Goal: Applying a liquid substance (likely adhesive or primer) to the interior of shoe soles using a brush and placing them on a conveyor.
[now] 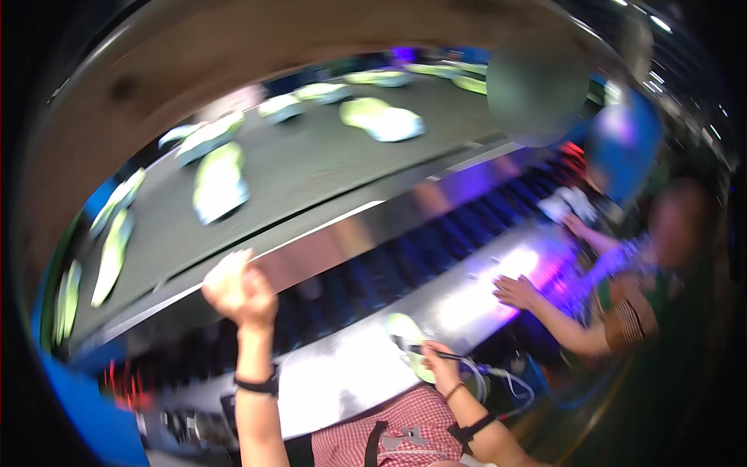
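Observation:
My left hand (241,289) is raised at the near edge of the conveyor, its fingers seeming curled but smeared by motion; I cannot make out anything in it. Low over the metal bench, my right hand (443,370) grips a thin black-handled brush (424,352), whose far end lies over a pale yellow-green shoe sole (401,324). That sole is on the bench in front of my body, partly covered by the brush and the hand. Beyond my left hand, a light-coloured sole (220,185) lies on the dark conveyor belt (299,167).
Several more soles (381,119) are spread along the belt. A dark ribbed strip (350,294) runs between conveyor and bench (315,389). White tubing (510,387) loops right of my right hand. At the right, a co-worker's hand (517,293) rests on the lit bench. A brown overhead cover (257,39) hangs above.

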The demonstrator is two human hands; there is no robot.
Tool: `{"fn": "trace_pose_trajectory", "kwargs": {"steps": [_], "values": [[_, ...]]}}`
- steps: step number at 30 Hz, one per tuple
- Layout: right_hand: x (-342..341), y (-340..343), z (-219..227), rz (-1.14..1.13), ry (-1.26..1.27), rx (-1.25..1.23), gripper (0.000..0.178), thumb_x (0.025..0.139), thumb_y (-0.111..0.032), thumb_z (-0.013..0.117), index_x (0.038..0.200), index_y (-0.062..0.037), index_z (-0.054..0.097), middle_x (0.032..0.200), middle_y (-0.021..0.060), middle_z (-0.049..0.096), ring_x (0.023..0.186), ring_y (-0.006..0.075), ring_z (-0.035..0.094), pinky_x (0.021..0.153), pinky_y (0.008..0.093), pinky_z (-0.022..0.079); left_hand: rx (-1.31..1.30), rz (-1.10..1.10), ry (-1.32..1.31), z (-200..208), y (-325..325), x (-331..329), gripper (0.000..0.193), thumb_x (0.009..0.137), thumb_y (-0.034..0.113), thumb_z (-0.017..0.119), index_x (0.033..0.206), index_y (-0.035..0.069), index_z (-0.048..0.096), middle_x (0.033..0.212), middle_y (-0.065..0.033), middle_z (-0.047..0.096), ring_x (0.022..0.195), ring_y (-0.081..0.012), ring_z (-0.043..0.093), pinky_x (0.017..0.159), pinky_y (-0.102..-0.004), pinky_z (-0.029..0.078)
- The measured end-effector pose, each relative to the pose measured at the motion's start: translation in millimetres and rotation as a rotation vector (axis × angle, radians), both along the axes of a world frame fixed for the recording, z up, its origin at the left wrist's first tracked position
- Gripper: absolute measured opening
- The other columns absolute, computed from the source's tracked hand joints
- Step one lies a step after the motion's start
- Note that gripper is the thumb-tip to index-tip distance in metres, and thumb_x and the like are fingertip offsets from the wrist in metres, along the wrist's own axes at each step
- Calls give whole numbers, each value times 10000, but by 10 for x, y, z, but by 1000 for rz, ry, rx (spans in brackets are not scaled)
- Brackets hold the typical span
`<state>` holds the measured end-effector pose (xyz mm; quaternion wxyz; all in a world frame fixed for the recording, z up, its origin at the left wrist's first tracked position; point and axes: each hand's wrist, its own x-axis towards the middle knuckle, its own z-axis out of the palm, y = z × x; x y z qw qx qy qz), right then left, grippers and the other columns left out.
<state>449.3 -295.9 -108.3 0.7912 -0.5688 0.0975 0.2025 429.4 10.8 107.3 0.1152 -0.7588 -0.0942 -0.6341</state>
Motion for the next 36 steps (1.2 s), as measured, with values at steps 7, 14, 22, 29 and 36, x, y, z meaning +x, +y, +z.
{"fn": "trace_pose_trajectory", "kwargs": {"steps": [7,14,22,29,36], "values": [[-97,131,-2,31,70,-1,267,797,-116,614,1029,1,550,799,56,570,573,102,512,498,200,390,-228,127,191,547,360,49,437,678,173,635,1045,-13,487,1029,-209,503,976,-357,472,839,-413,395],[-138,109,-23,91,53,-36,286,838,-126,562,1085,4,499,822,57,545,578,108,501,492,208,386,-773,301,596,589,297,248,766,765,370,572,1320,-29,226,1357,-245,216,1232,-378,256,1004,-474,237],[-196,102,15,55,28,-46,255,848,-176,556,1068,-52,522,779,3,546,577,82,473,483,199,369,-834,284,525,590,346,124,687,788,320,548,1309,-6,242,1361,-218,213,1207,-356,301,1004,-437,250],[-221,49,98,6,-3,27,302,829,-148,576,1087,-11,500,789,37,545,592,98,490,513,210,380,-653,267,365,456,387,218,540,761,259,553,1204,-14,407,1219,-211,411,1039,-333,438,881,-441,344],[-206,-80,143,-9,9,90,276,827,-100,568,1072,7,500,819,72,559,618,126,538,540,222,435,-398,-177,38,444,208,-308,172,718,133,603,820,15,530,997,-136,497,935,-293,459,841,-397,364]]}}
